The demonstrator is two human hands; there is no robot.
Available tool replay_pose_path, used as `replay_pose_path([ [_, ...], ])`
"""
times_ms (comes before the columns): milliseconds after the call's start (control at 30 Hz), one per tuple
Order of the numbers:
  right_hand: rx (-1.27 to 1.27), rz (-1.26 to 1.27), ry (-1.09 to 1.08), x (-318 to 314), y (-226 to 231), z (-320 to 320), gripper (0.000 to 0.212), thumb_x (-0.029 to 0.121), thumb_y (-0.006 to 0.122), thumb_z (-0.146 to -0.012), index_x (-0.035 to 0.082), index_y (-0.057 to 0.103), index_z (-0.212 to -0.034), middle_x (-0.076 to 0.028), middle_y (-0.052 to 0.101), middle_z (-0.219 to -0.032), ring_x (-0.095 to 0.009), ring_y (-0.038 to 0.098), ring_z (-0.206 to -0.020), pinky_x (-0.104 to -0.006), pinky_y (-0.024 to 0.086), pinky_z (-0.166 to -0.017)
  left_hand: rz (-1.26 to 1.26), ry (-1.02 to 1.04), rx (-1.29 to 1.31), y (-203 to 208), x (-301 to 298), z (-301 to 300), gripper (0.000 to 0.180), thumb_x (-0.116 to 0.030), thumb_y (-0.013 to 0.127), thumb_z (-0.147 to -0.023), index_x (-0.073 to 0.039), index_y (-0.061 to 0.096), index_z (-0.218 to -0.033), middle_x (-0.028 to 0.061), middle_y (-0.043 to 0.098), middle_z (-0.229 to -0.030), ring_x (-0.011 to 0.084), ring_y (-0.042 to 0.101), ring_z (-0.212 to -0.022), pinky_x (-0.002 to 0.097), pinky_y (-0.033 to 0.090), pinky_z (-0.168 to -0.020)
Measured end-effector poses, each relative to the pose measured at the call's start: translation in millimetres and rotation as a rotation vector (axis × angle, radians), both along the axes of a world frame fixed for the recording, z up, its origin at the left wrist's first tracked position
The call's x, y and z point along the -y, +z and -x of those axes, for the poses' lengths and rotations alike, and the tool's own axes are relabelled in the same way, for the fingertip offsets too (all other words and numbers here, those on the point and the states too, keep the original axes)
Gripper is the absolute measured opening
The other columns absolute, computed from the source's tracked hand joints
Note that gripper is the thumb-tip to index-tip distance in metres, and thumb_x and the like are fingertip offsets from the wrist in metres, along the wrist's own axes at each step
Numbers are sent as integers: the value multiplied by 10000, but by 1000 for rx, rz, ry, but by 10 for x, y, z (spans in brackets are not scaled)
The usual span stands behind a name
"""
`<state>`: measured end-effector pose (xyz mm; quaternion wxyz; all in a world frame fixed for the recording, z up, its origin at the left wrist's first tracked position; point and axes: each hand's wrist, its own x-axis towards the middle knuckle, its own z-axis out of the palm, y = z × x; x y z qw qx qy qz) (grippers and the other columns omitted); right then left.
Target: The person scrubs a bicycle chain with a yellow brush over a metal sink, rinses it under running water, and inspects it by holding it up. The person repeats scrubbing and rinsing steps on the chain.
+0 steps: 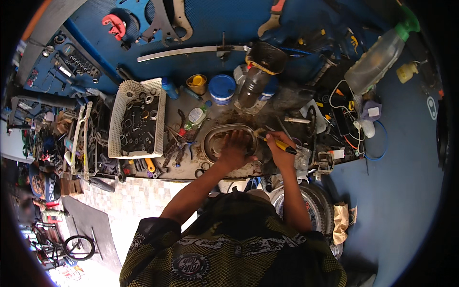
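Observation:
My left hand [234,149] reaches over a shallow oval metal tray [207,143] on the workbench, palm down with the fingers spread. Whether anything lies beneath the palm is hidden. Just to the right, my right hand [278,152] grips a brush [286,146] with a yellow and black handle. The brush's bristle end points left, at the right rim of the tray. Behind the tray, the bench top is stained dark. A clear bottle with a green label [196,116] lies to the tray's upper left.
A white plastic basket [113,138] of metal parts stands at left. Blue-lidded tubs [222,89] and a dark cut-open container [251,86] line the back. Tangled cables [344,103] and a green-topped spray bottle [377,60] are at right. Bicycle wheels [311,205] stand below the bench edge.

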<state>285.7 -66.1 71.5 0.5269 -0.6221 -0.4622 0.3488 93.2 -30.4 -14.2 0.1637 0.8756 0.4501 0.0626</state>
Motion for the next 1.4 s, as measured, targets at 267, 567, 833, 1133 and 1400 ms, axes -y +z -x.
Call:
replay_pose_path([
  [267, 50, 122, 50, 91, -222, 48, 226, 231, 805, -963, 36, 762, -1070, -53, 772, -926, -102, 708, -860, -265, 541, -783, -12, -119, -100, 132, 282, 172, 862, -714, 525, -977, -119, 445, -1596, 206, 395, -1656, 439, 306, -1560, 612, 212, -1274],
  [567, 302, 68, 206, 88, -357, 149, 270, 247, 811, -959, 45, 764, -1132, -68, 780, -1018, -146, 713, -937, -281, 541, -865, -128, -3, 92, 161, 295, 826, 354, -337, 777, -896, -99, 768, -1158, 135, 664, -1359, 374, 550, -1336, 536, 394, -1156],
  [833, -34, 173, 43, 110, -438, -70, 253, 217, 814, -946, 90, 751, -1156, -31, 771, -1022, -87, 688, -915, -268, 523, -618, -175, 227, 439, 292, 221, 1077, 122, -129, 816, -801, -75, 729, -867, 118, 730, -1121, 343, 637, -1184, 475, 449, -1046],
  [1133, 314, 279, 109, 290, -416, -298, 224, 191, 800, -901, 93, 761, -1099, -117, 769, -999, -265, 732, -949, -378, 556, -883, -91, 288, 445, 298, 254, 1014, 305, -96, 812, -825, -61, 754, -1123, 167, 718, -1223, 401, 656, -1168, 503, 480, -1053],
  [1400, 721, -228, -294, -425, 416, -1123, 228, 165, 797, -894, 66, 763, -1096, -162, 748, -1060, -382, 671, -1030, -464, 517, -930, -101, 276, 501, 350, 330, 1000, 246, -83, 806, -842, -38, 766, -1081, 189, 737, -1178, 402, 680, -1132, 489, 528, -1005],
])
